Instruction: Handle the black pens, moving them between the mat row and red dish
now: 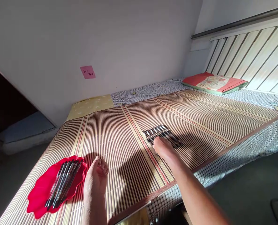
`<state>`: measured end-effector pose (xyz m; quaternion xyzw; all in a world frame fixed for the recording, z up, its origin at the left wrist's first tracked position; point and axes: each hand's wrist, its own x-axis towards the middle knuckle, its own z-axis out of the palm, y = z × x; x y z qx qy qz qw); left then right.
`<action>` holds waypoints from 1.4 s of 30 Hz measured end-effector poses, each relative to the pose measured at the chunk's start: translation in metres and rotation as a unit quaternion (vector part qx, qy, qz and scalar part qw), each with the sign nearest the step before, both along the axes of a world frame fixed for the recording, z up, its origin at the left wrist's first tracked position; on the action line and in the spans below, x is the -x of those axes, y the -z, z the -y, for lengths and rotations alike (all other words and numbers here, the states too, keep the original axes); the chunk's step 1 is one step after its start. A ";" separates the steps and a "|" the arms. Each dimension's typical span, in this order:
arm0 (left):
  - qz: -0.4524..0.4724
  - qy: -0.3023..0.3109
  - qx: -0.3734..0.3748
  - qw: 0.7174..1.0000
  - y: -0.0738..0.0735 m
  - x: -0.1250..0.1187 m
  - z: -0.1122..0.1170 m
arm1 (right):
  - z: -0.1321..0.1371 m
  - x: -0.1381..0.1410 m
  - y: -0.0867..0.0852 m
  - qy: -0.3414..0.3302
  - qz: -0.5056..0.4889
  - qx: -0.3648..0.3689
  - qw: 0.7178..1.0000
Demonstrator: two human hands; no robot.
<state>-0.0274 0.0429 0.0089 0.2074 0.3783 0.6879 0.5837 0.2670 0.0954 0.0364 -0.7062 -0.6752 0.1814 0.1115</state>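
Note:
Several dark pens (161,129) lie side by side in a row on the bamboo mat (110,134). At the near left end of the row is my right hand (162,146). Its fingers are pinched on a pen, most of which the hand hides. My left hand (97,172) is raised over the mat with its fingers curled in, and nothing shows in it. Just left of it, a red scalloped plate (41,187) holds a bundle of black and clear pens (65,181), all slanting the same way.
A folded red and green cloth (215,82) lies at the far right corner, by a slatted white headboard (251,57). A pink note (87,72) is stuck to the wall. Checked bedding (253,159) hangs over the bed's near edge.

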 end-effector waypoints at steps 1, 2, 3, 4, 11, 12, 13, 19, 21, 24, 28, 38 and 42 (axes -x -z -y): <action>-0.002 -0.004 0.001 1.000 0.000 0.001 0.000 | -0.001 0.002 0.001 0.001 0.003 0.005 1.000; -0.003 -0.009 0.003 1.000 0.000 0.001 0.000 | -0.001 0.004 0.001 0.001 0.004 0.009 1.000; -0.004 -0.013 0.004 1.000 0.000 0.001 0.001 | -0.001 0.007 0.002 0.000 0.005 0.012 1.000; -0.006 -0.013 0.006 1.000 -0.001 0.000 0.001 | -0.001 0.010 0.003 -0.003 0.004 0.013 1.000; -0.063 -0.031 0.002 0.998 0.003 -0.009 0.004 | 0.004 0.044 0.011 -0.056 -0.022 0.010 0.998; -0.075 -0.028 0.006 0.997 0.004 -0.010 0.005 | 0.005 0.049 0.013 -0.065 -0.027 0.010 0.997; -0.087 -0.024 0.013 0.996 0.006 -0.010 0.005 | 0.006 0.053 0.015 -0.073 -0.030 0.013 0.997; -0.208 0.062 0.060 0.974 0.018 -0.015 0.008 | 0.008 0.072 0.025 -0.093 -0.055 0.008 0.994; -0.244 0.082 0.058 0.964 0.019 -0.019 0.009 | 0.009 0.077 0.023 -0.100 -0.105 0.000 0.989; -0.233 0.111 0.065 0.964 0.014 -0.026 0.012 | 0.011 0.085 0.017 -0.146 -0.243 0.009 0.959; -0.132 0.153 0.075 0.977 0.002 -0.032 0.016 | 0.014 0.098 0.012 -0.197 -0.399 0.040 0.895; -0.063 0.135 0.071 0.986 0.015 -0.039 0.013 | 0.020 0.106 0.015 -0.203 -0.439 0.010 0.875; -0.073 0.099 0.071 0.990 0.013 -0.040 0.014 | 0.014 0.099 0.009 -0.194 -0.459 -0.022 0.867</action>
